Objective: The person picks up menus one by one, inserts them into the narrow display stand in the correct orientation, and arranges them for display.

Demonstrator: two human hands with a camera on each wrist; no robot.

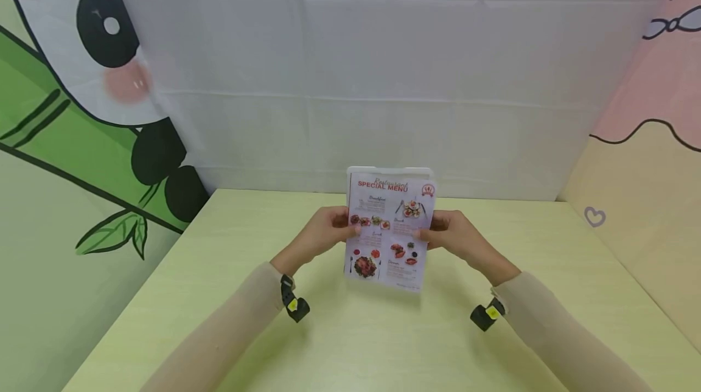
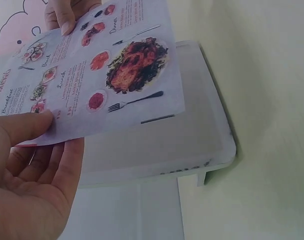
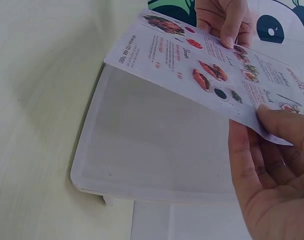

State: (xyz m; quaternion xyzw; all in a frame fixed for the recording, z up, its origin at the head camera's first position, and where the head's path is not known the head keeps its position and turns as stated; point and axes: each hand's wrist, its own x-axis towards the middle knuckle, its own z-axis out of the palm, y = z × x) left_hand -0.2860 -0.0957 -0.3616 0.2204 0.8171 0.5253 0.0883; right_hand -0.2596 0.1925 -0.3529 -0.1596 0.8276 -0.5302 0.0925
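A printed restaurant menu sheet [image 1: 384, 240], with food pictures and red and black lettering, is held up between both hands. The left hand [image 1: 322, 234] pinches its left edge, thumb on the printed face and fingers behind. At the opposite edge the right hand [image 1: 459, 237] pinches it the same way. Behind the sheet is a white board with rounded corners [image 3: 142, 140], its top edge just showing above the paper in the head view. In the left wrist view, the sheet stands apart from the board [image 2: 156, 150] at its lower corner, and a small foot juts from the board's rim.
Under everything lies a pale yellow table [image 1: 263, 343]. A white cloth backdrop [image 1: 383, 75] rises along its far edge. Cartoon-printed panels flank it: a green one [image 1: 66, 106] at left, a pink and cream one [image 1: 646, 197] at right. Each wrist wears a small black camera.
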